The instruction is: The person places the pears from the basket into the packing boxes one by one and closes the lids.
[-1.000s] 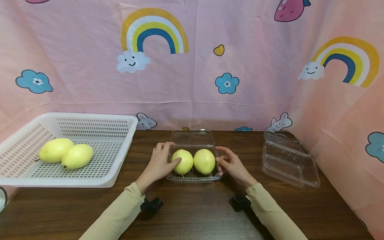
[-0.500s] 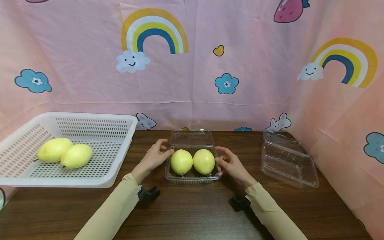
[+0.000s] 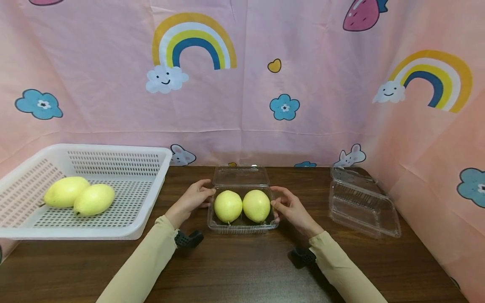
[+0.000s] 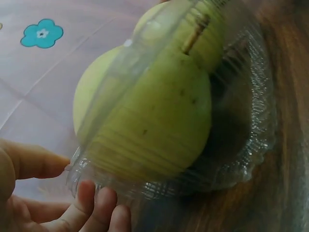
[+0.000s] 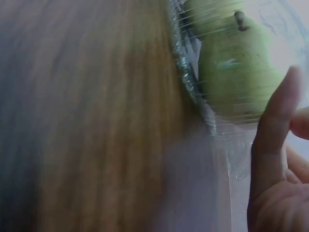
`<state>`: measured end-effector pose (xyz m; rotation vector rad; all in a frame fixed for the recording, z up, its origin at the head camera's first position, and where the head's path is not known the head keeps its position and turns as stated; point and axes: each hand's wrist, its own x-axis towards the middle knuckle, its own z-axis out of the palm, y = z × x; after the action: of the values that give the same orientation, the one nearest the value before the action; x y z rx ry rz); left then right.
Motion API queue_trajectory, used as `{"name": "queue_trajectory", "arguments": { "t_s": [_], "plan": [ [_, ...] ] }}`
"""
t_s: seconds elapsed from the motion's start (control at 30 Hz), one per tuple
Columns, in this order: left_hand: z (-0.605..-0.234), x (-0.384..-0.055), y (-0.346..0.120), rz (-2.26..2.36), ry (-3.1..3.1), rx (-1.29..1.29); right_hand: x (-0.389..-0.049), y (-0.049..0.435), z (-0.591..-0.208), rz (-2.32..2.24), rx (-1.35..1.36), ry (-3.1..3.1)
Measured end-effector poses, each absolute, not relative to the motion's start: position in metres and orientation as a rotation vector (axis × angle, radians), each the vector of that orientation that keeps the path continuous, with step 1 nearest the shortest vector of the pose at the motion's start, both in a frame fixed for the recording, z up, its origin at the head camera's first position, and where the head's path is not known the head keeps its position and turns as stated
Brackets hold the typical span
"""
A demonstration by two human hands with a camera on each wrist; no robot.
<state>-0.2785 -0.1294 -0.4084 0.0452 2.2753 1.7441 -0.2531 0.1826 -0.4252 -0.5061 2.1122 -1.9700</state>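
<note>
Two yellow-green pears, a left one (image 3: 228, 206) and a right one (image 3: 256, 205), sit side by side in a clear plastic clamshell box (image 3: 242, 229) with its lid (image 3: 241, 176) folded back. My left hand (image 3: 188, 201) pinches the box's left rim; in the left wrist view the thumb (image 4: 41, 162) is on one side of the corner and the fingertips (image 4: 86, 191) on the other. At the right side, my right hand (image 3: 293, 210) holds the rim between thumb and fingers, partly hidden by the box. A pear (image 5: 236, 67) shows through the ribbed wall in the right wrist view.
A white perforated plastic basket (image 3: 151, 210) stands at the left with two more pears (image 3: 79, 195) in it. Another open clear clamshell box (image 3: 363, 206) is at the right. Pink printed cloth (image 3: 212, 109) hangs behind and beside the dark wooden table (image 3: 242, 269).
My left hand has moved left off the left pear, its thumb no longer over it, and has come to the box's left rim. My right hand stays at the right side.
</note>
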Motion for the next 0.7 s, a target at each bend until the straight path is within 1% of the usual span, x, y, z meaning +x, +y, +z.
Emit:
{"name": "queue_trajectory", "arguments": {
  "t_s": [0.27, 0.7],
  "plan": [
    [-0.406, -0.283, -0.132, 1.779, 2.137, 0.037, -0.261, 0.180, -0.419, -1.815, -0.486, 2.258],
    [-0.408, -0.291, -0.137, 1.884, 1.922, -0.002, -0.284, 0.186, -0.410, -1.765, -0.265, 1.928]
  ]
}}
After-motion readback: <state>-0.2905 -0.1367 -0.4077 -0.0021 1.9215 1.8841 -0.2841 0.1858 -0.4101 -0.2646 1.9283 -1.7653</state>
